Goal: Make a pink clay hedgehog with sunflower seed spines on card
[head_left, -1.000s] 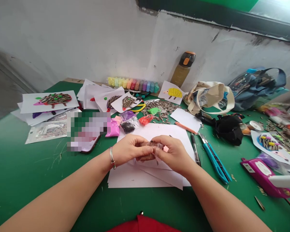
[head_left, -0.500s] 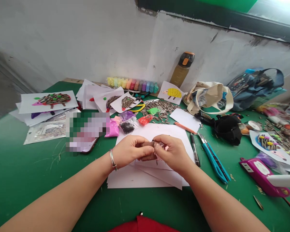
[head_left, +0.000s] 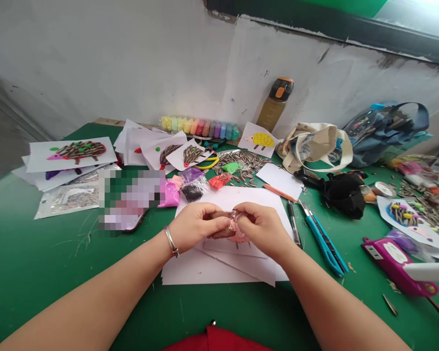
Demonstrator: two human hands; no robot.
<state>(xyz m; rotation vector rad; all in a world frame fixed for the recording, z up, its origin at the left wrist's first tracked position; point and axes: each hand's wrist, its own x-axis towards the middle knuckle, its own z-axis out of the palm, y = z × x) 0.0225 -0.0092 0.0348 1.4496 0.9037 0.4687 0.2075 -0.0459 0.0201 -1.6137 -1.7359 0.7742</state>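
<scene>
My left hand (head_left: pixel 195 225), with a silver bangle at the wrist, is closed on a small clear packet of brown modelling clay (head_left: pixel 222 233). My right hand (head_left: pixel 261 226) pinches the packet's crumpled clear wrapper from the other side. Both hands meet over a stack of white paper (head_left: pixel 219 270). Just below the packet a pink clay shape (head_left: pixel 239 238) with thin dark marks under it shows on the top sheet, its upper part hidden by my fingers.
Clay packets, a black one (head_left: pixel 192 191) and a red one (head_left: pixel 219 181) included, lie beyond the paper near sunflower seeds (head_left: pixel 243 161). At right are a pen (head_left: pixel 294 225), a blue utility knife (head_left: pixel 325 243) and a magenta glue gun (head_left: pixel 397 265). Hedgehog pictures (head_left: pixel 73 155) lie left; a bottle (head_left: pixel 276 105) stands behind.
My hands have shifted slightly around the brown clay packet, and the right fingers have lifted a little. More of the pink clay shape shows beneath them.
</scene>
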